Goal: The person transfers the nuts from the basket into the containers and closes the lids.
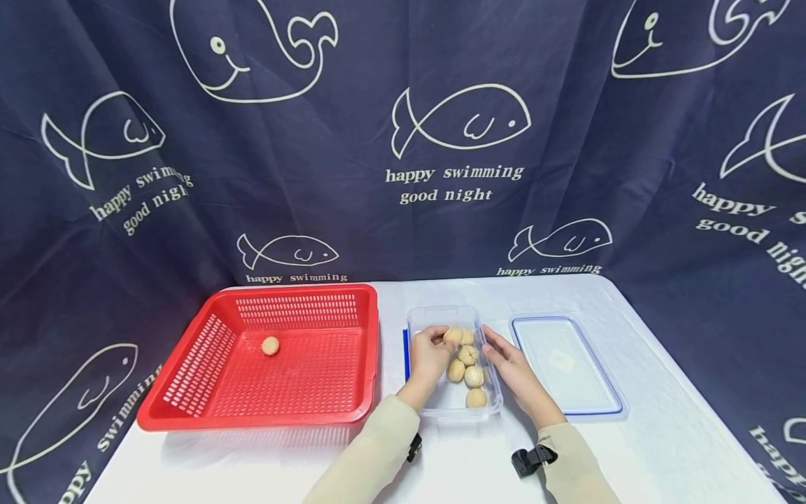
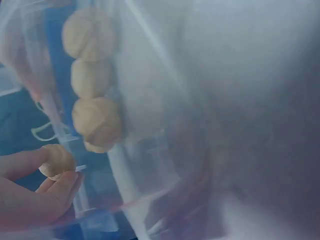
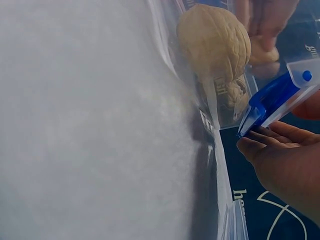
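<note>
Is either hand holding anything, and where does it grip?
The left hand pinches a tan round walnut by its sides between thumb and fingers. The right hand touches the clear plastic box's edge, gripping nothing.

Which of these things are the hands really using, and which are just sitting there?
In use:
- left hand, pinching a walnut
- right hand, resting on the clear box's side
- clear box with more walnuts
- red basket, one walnut already inside

Just lying about:
- box lid, flat beside the box
- fish curtain behind
</note>
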`<state>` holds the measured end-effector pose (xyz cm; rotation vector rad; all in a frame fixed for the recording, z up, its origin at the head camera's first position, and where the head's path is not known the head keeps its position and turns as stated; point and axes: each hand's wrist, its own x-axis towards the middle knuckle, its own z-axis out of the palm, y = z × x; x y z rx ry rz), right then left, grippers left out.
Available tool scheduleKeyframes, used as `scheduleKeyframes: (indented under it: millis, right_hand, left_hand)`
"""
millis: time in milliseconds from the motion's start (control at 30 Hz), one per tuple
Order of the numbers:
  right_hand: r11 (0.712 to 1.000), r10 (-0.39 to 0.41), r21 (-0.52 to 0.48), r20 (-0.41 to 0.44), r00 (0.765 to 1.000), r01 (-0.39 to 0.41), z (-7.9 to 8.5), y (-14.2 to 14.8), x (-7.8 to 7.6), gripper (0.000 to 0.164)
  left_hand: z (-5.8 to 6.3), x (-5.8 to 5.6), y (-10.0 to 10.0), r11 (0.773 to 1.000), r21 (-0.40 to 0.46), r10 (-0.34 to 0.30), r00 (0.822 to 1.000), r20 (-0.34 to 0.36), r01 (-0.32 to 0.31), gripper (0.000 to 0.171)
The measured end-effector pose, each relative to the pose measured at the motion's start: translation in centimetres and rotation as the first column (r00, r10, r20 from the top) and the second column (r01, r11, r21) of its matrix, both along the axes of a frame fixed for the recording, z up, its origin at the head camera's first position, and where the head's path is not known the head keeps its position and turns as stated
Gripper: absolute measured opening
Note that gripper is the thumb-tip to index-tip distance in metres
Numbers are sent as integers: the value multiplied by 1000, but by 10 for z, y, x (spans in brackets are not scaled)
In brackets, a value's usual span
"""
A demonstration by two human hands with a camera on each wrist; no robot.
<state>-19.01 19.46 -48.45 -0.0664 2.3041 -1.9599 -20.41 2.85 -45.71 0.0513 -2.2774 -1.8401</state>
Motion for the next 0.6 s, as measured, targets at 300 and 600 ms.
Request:
scheduleKeyframes:
  millis: [300,600]
  right_hand:
    - [1000,-3,-2,4,1000,3,0,0,2,53]
    - [1000,-4,3,24,1000,4,0,0,0,53]
  left_hand:
    - [-14,-8,5,994,-101,41,999,17,-40,20]
    - [-14,-8,4,957,-285,74,995,63,-53,20]
